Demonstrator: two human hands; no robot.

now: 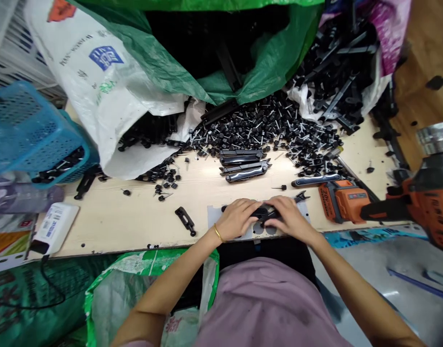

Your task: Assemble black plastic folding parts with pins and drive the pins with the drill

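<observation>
Both hands meet at the table's front edge over a grey sheet (212, 215). My left hand (237, 218), with a gold bangle at the wrist, is closed on the left side of a black plastic part (263, 212). From the other side my right hand (288, 219) grips the same part; its exact shape is partly hidden by the fingers. A forked black end (301, 196) sticks out beyond the right hand. Just behind lie several long black plastic arms (245, 164) in a stack. To the left rests a short black bracket (185, 220).
A heap of black knobs with metal pins (250, 125) spreads across the back, below a green bag (192, 79). An orange cordless drill (405, 200) lies at right. At left are a white bag (94, 91), a blue basket (33, 130) and a white box (58, 226).
</observation>
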